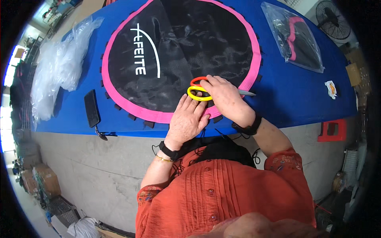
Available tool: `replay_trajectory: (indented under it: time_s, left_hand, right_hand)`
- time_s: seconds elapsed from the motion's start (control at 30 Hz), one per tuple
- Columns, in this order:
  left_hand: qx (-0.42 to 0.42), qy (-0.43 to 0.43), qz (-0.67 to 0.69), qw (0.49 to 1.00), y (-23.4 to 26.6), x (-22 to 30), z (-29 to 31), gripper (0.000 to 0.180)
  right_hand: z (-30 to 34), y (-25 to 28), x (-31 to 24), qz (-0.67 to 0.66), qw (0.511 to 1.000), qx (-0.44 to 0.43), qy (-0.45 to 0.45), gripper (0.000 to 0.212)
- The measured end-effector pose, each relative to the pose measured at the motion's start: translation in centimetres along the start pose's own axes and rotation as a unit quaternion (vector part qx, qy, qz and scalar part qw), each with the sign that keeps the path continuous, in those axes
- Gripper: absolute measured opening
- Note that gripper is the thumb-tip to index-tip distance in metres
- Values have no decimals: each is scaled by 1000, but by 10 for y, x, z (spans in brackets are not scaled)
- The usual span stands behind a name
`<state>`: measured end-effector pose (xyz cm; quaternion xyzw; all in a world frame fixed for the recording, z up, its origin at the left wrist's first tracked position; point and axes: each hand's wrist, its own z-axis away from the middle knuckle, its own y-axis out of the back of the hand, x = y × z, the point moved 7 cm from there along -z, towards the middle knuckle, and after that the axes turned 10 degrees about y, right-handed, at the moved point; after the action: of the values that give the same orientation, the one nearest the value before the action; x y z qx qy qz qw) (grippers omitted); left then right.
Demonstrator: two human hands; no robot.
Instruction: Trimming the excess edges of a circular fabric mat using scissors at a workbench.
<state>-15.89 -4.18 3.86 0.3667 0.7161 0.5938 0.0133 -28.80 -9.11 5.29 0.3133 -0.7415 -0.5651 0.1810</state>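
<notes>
So nearest us, our left hand (185, 119) is pressed palm-down on the mat's pink border (158, 116), fingers stretched out, nothing gripped, fingertips just under the yellow handle loop. Our right hand (231, 99) is curled around the middle of the scissors (194, 96), blades poking out to the right. The round black mat (214, 51) lies on a blue-covered table (283, 91). There's a phone (91, 109) left of it, then clear plastic (63, 71), a bagged mat (305, 43) far right, and a black fan (332, 20) beyond.

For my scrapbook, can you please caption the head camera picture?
Right grip on scissors, left grip resting on a pink-edged round black mat atop a blue table.
</notes>
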Motion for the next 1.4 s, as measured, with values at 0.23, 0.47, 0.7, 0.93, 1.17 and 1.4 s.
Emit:
replay_trajectory:
  time_s: [0.23,0.47,0.7,0.93,1.17,1.4]
  left_hand:
    - [-10,0,-11,1000,-6,2,0,50]
    - [-10,1,-17,1000,-4,3,0,49]
    - [-18,5,-6,1000,-6,2,1,49]
    - [-14,3,-27,1000,-6,3,1,49]
    - [-18,9,-18,1000,-7,2,0,48]
    - [-22,11,-35,999,-7,2,0,48]
  right_hand:
    - [12,6,-1,-31,999,-34,-26,33]
    - [11,2,3,-13,999,-13,-37,36]
    - [20,6,6,-8,999,-14,-35,36]
    - [38,9,62,54,991,23,-121,35]
    - [48,15,52,65,992,-5,-108,41]
    - [33,9,46,74,992,-2,-98,44]
